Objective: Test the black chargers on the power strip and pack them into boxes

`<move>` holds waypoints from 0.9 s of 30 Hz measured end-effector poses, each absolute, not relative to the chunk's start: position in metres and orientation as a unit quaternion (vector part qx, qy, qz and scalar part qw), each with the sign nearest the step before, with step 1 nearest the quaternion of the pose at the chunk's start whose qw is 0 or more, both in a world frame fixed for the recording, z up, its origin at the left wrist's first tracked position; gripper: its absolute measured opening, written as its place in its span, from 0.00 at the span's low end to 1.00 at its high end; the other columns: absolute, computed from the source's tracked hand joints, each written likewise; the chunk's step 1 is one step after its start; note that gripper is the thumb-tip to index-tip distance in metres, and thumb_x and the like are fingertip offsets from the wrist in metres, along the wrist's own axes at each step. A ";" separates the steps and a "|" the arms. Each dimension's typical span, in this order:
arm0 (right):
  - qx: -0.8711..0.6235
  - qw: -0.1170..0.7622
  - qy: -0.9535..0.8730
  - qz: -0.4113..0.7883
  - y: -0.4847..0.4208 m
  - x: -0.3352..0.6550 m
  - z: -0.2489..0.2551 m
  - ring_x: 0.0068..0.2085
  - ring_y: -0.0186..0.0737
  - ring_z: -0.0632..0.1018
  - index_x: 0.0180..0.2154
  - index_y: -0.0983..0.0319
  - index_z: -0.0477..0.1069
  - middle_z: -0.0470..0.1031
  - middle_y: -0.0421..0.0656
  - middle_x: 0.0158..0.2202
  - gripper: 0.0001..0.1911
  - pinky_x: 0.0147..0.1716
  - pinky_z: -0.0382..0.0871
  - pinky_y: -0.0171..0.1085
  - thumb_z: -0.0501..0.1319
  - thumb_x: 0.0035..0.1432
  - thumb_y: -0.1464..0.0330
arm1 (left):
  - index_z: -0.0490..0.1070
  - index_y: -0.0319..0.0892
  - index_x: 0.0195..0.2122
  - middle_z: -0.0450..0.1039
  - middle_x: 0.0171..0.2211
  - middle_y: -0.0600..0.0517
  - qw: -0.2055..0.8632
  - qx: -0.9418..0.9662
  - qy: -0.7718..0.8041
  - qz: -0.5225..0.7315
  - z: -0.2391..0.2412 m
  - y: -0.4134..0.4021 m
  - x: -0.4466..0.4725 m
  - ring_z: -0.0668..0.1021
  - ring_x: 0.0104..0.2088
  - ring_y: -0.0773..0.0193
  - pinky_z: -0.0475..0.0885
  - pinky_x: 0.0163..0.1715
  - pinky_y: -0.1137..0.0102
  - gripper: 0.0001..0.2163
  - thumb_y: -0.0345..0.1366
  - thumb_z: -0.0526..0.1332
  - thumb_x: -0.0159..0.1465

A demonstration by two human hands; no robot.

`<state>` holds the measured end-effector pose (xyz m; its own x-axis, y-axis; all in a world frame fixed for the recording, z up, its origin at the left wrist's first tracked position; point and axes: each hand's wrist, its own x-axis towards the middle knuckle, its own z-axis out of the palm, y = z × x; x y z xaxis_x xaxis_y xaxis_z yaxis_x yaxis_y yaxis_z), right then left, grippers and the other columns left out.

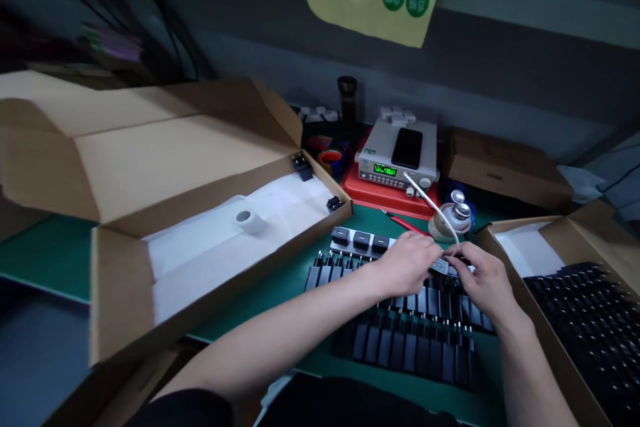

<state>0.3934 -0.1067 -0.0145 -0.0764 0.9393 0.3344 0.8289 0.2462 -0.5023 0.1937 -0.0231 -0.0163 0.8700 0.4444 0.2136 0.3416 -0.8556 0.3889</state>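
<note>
Right now your left hand [405, 265] and right hand [483, 282] are both closed in a pinch on a white cable [436, 208], its length running up and away from your right hand toward the bench instrument [395, 177].

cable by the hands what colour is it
White: the cable shows best in the head view, arching above the right hand.

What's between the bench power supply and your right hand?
The head view shows a white cable and a metal-knobbed round fixture between the power supply and your right hand.
</note>
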 end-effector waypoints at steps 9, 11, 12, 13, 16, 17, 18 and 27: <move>-0.611 0.415 -0.666 0.103 -0.100 0.393 -0.005 0.38 0.46 0.81 0.41 0.55 0.77 0.80 0.45 0.41 0.06 0.39 0.77 0.45 0.63 0.65 0.62 | 0.69 0.35 0.44 0.74 0.42 0.40 0.156 0.937 0.233 0.206 -0.033 -0.031 0.215 0.77 0.47 0.47 0.71 0.51 0.55 0.17 0.34 0.68 0.56; -0.598 0.475 -0.635 0.118 -0.090 0.380 0.010 0.38 0.46 0.81 0.41 0.56 0.78 0.80 0.45 0.41 0.06 0.40 0.78 0.46 0.65 0.63 0.62 | 0.68 0.36 0.47 0.74 0.45 0.40 0.208 0.928 0.197 0.239 -0.031 -0.032 0.205 0.77 0.49 0.48 0.72 0.52 0.56 0.18 0.30 0.66 0.55; -0.585 0.492 -0.631 0.127 -0.084 0.371 0.018 0.39 0.46 0.81 0.41 0.56 0.78 0.80 0.45 0.41 0.06 0.41 0.78 0.46 0.66 0.63 0.63 | 0.67 0.36 0.49 0.74 0.46 0.40 0.238 0.921 0.179 0.252 -0.029 -0.034 0.198 0.77 0.50 0.49 0.73 0.52 0.58 0.20 0.29 0.65 0.54; -0.570 0.498 -0.638 0.142 -0.077 0.359 0.025 0.40 0.47 0.81 0.40 0.57 0.78 0.80 0.45 0.40 0.06 0.42 0.78 0.47 0.67 0.62 0.63 | 0.66 0.36 0.50 0.74 0.47 0.40 0.266 0.913 0.163 0.263 -0.027 -0.038 0.191 0.77 0.50 0.49 0.74 0.52 0.58 0.21 0.28 0.64 0.54; -0.514 0.467 -0.688 0.210 -0.052 0.315 0.034 0.42 0.47 0.80 0.38 0.57 0.77 0.79 0.46 0.39 0.05 0.43 0.78 0.47 0.67 0.62 0.63 | 0.66 0.36 0.51 0.75 0.48 0.39 0.347 0.880 0.150 0.286 -0.024 -0.058 0.161 0.77 0.49 0.50 0.74 0.52 0.59 0.21 0.33 0.65 0.56; -0.496 0.453 -0.703 0.233 -0.043 0.299 0.032 0.42 0.46 0.80 0.38 0.58 0.76 0.80 0.46 0.40 0.05 0.44 0.78 0.46 0.66 0.62 0.64 | 0.67 0.37 0.50 0.75 0.48 0.40 0.374 0.866 0.161 0.291 -0.024 -0.065 0.149 0.78 0.49 0.50 0.75 0.53 0.58 0.22 0.36 0.66 0.56; -0.480 0.441 -0.714 0.254 -0.035 0.283 0.027 0.43 0.46 0.80 0.39 0.58 0.76 0.80 0.46 0.41 0.04 0.46 0.77 0.46 0.65 0.62 0.64 | 0.68 0.38 0.50 0.76 0.48 0.41 0.402 0.849 0.178 0.292 -0.024 -0.072 0.135 0.78 0.49 0.50 0.75 0.53 0.58 0.23 0.39 0.68 0.56; -0.446 0.316 -0.820 0.170 0.011 0.207 -0.016 0.35 0.42 0.77 0.32 0.59 0.70 0.77 0.43 0.33 0.05 0.37 0.69 0.39 0.61 0.62 0.72 | 0.63 0.48 0.65 0.71 0.61 0.45 0.413 0.772 0.348 0.335 0.000 -0.043 -0.004 0.74 0.60 0.50 0.70 0.60 0.54 0.29 0.39 0.63 0.62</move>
